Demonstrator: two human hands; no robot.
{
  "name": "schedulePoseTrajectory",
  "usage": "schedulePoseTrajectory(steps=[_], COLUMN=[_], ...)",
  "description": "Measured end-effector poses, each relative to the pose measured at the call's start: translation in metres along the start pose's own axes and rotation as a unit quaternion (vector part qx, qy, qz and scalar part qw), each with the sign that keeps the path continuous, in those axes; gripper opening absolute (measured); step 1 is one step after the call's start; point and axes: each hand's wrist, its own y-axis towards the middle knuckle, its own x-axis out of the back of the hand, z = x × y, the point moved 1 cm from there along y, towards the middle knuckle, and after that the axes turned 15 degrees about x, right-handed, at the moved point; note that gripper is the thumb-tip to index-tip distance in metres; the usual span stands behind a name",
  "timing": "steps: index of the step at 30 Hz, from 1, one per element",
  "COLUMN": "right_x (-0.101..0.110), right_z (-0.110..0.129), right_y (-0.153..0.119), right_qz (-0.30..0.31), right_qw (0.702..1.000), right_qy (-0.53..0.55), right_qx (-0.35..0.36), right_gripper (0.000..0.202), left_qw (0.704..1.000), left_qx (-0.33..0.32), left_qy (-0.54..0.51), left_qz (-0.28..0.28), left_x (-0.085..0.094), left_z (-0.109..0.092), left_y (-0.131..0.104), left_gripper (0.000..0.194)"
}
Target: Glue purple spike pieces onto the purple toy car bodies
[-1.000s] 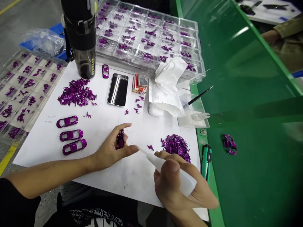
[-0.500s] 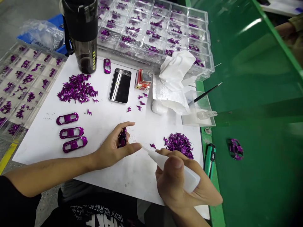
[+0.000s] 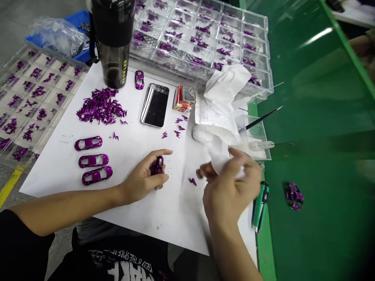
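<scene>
My left hand is closed around a small purple toy car body, held just above the white sheet. In my right hand, smeared by motion, is a white squeeze bottle, its nozzle hidden or blurred. That hand hides most of a pile of purple pieces. One purple zigzag piece lies on the sheet between my hands. Left of my left hand, three purple car bodies lie in a column. Several loose pieces are scattered beyond my hands.
A big pile of purple pieces, a phone, a dark bottle and a red box stand farther back. Compartment trays lie behind. Crumpled tissue, a green cutter and another car body are at right.
My right hand has lifted the squeeze bottle away from the car body, up and to the right. My left hand still holds the car body. The whole view has shifted slightly.
</scene>
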Motion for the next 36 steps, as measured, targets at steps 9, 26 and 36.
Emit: schedulePoseTrajectory(steps=[9,26,36], right_x=[0.011,-0.163,-0.041], right_z=[0.015,0.117,0.099], right_y=[0.007,0.062,0.057], right_qz=[0.146,0.569,0.384], right_qw=[0.960,0.748,0.907], right_qy=[-0.238,-0.221,-0.013], right_qx=[-0.009,0.259,0.170], right_gripper=[0.052,0.013,0.014], left_qw=[0.987,0.931,0.970], left_qx=[-0.052,-0.094,-0.015], left_qy=[0.100,0.294,0.163], left_qz=[0.119,0.196,0.178], left_x=[0.001,0.008,0.011], left_z=[0.006,0.006,0.013], left_y=[-0.002,-0.002,0.004], left_gripper=[0.030,0.040,0.055])
